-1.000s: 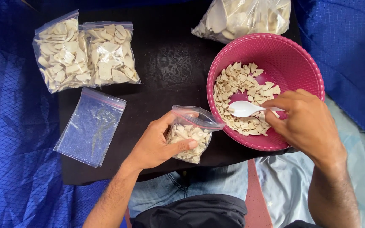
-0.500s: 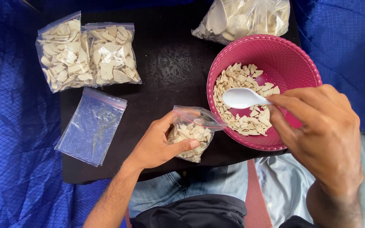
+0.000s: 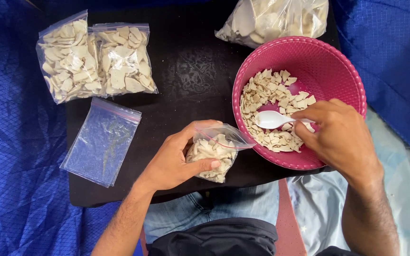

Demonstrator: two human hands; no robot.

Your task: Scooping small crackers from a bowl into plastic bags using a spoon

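Observation:
My left hand point(image 3: 176, 159) grips a small clear zip bag point(image 3: 214, 150), open at the top and partly filled with pale dried chips, on the black tabletop point(image 3: 186, 80). My right hand point(image 3: 340, 137) holds a white plastic spoon point(image 3: 274, 119) whose bowl rests on the chips inside a pink plastic bowl point(image 3: 328, 61). The bag's mouth sits just left of the bowl's rim.
Two filled zip bags of chips point(image 3: 96, 59) lie at the back left. An empty flat zip bag point(image 3: 101, 141) lies in front of them. A large clear bag of chips point(image 3: 276, 19) sits behind the bowl. Blue fabric point(image 3: 15, 166) surrounds the table.
My right hand lifted the spoon over the chips, then brought it down into the bowl again. The left hand and its bag stayed put.

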